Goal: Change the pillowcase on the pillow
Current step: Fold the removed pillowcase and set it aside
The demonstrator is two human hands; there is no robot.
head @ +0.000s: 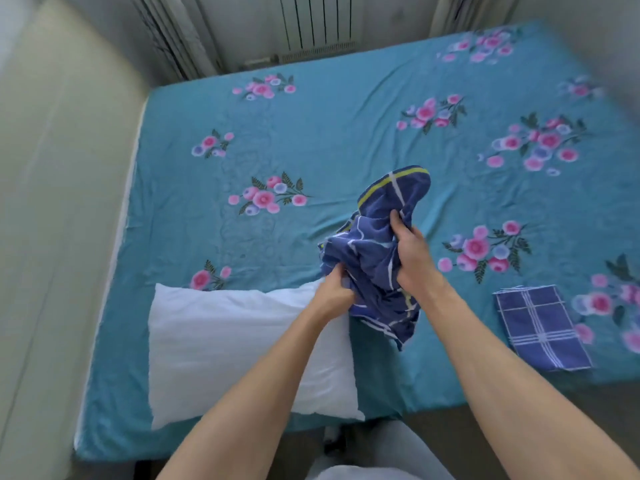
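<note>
Two hands bunch the blue checked pillowcase (374, 258) above the bed (311, 140) — left hand (334, 292) and right hand (410, 254) both gripping it. Bare pillow (235, 348) lies below, folded pillowcase (542, 327) to the right. Risk: mixing up old w/ fresh — similar checks.

text: none readable | labels: none | numbers: none | signs: none

Pillowcase (377, 251) matt crumpled cloth, pillow (235, 344) soft white fabric, bedsheet (329, 133) matt cotton-like.

Two hands (332, 289) (412, 251), one bare pillow (235, 348), one crumpled pillowcase (377, 247) and one folded pillowcase (540, 327) are counted.
</note>
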